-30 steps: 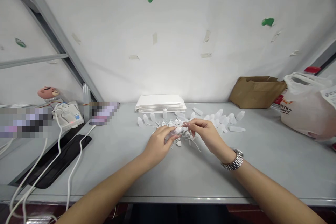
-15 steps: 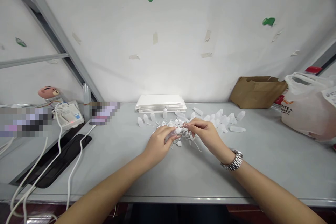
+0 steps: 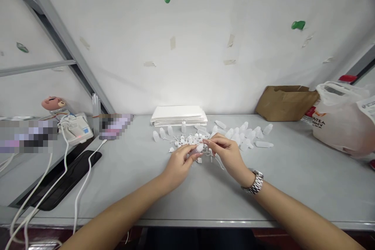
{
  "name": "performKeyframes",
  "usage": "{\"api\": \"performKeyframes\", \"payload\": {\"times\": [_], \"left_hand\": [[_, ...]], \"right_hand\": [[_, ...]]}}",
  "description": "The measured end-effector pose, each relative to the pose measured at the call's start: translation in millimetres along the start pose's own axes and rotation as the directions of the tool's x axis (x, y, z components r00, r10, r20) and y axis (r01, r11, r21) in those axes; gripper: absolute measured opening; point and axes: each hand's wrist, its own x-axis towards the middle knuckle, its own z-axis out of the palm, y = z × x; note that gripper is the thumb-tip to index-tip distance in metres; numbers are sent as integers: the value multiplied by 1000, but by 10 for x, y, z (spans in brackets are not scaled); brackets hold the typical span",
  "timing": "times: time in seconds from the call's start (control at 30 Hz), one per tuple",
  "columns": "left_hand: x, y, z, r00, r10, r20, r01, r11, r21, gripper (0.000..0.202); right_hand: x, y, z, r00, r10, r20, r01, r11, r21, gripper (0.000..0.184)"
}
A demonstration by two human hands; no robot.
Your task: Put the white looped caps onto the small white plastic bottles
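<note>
In my left hand [image 3: 178, 165] is a small translucent plastic bottle [image 3: 199, 148], gripped between thumb and fingers with its white top tilted up to the right. Much of its body is hidden by the fingers. My right hand [image 3: 227, 153] pinches close to the bottle's top; whatever sits between those fingertips is too small to name. Behind and below both hands lies a loose pile of small white caps [image 3: 190, 139] with thin straps. More small translucent bottles [image 3: 243, 136] lie in a heap to the right. Several others [image 3: 162, 133] stand to the left.
A stack of white sheets or boards [image 3: 178, 115] lies against the wall. At the right are a brown paper bag [image 3: 285, 103] and a white plastic bag [image 3: 336, 125]. On the left are white cables [image 3: 88, 175], a white power strip [image 3: 75, 129] and a black flat object [image 3: 70, 181].
My right hand has shifted slightly left and down, its fingertips still by the bottle's top. The left hand has tilted the bottle a little, so more of its white top shows.
</note>
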Motion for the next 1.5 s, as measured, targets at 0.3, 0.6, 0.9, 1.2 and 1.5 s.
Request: {"api": "performKeyframes", "payload": {"times": [0.3,0.6,0.9,1.2,1.5], "left_hand": [[42,97,-64,999,28,-27,-28,999,22,20],[40,21,-48,995,78,-56,-69,988,141,22],[52,-70,-84,947,318,-31,-279,870,407,21],[47,-80,-76,944,330,9,-299,844,446,20],[106,-20,-88,1000,0,-15,0,999,49,25]], "right_hand": [[61,-121,-45,986,127,109,-142,980,142,24],[72,-78,-60,989,141,51,-143,989,46,26],[75,-74,-91,990,42,136,-22,990,-139,27],[86,-25,-83,982,56,178,-14,973,-229,26],[111,-145,-99,989,146,27,-144,986,-79,33]]}}
